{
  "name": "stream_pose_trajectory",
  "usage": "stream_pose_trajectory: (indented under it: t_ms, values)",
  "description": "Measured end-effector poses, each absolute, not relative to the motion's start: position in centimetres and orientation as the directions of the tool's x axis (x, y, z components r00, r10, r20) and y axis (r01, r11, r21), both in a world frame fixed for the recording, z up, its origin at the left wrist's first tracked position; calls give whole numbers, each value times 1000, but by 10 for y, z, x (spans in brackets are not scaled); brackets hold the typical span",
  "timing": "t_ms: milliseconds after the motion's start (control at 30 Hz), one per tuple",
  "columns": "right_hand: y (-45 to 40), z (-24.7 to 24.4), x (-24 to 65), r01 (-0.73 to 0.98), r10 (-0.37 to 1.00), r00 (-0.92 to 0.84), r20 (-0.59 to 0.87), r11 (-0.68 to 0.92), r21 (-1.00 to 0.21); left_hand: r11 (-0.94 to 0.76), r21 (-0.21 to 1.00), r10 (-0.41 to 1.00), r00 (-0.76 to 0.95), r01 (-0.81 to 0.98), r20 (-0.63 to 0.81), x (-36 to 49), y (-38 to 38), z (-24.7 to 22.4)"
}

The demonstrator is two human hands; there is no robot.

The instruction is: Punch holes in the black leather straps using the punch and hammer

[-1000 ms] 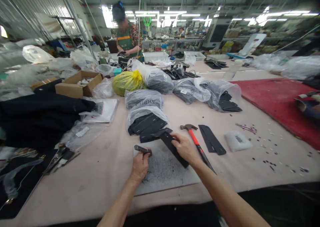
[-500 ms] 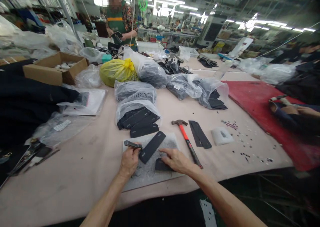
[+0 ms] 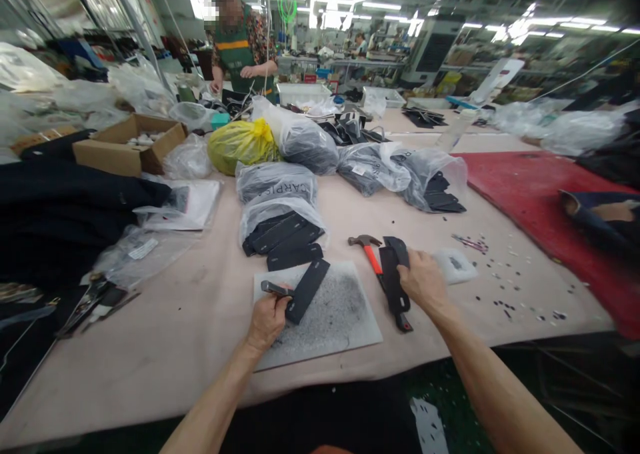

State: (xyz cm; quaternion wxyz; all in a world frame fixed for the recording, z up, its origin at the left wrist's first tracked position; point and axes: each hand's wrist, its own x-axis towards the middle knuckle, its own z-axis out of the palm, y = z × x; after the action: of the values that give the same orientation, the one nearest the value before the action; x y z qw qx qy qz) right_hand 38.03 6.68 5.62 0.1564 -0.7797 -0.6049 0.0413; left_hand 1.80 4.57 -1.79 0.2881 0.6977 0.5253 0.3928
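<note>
My left hand (image 3: 267,322) is closed around a dark metal punch-like tool (image 3: 276,289), whose exact kind I cannot make out. Beside its fingers a black strip (image 3: 310,289) with a small slot lies slantwise on a speckled white board (image 3: 355,327). To the right of the board, my right hand (image 3: 424,284) grips a black strip (image 3: 394,274) by its right edge, over or against other black strips. A claw hammer (image 3: 371,254) with an orange and black handle lies there too, its handle partly covered by the strips.
Clear bags (image 3: 280,184) of black strips stand behind the board, with a yellow bag (image 3: 243,149) farther back. A white block (image 3: 456,266) and scattered small bits lie at right, near a red mat (image 3: 530,201). Another person (image 3: 243,47) stands across the table.
My right hand has moved right from the board, carrying the black strip onto the strips beside the hammer. My left hand still holds its tool by the slanted strip.
</note>
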Motion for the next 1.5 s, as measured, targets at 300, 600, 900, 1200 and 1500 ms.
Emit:
stream_pose_trajectory:
  t_ms: [300,600,900,1200,1500]
  values:
    - [105,48,244,756,776,-630,-28,603,-255,-125,852,970,-117,508,213,17,50,-16]
    - [113,55,247,914,867,-405,-292,382,-133,-26,871,955,-246,490,167,16,51,-19]
    - [32,35,240,750,944,-132,-302,-104,-653,43,938,909,-404,343,106,11,54,-27]
    - [9,31,187,679,935,-107,-337,-179,-712,-82,893,963,-196,442,185,15,46,-12]
    - [-1,37,183,920,914,-180,-362,26,-392,-118,877,990,-14,465,141,35,59,5]
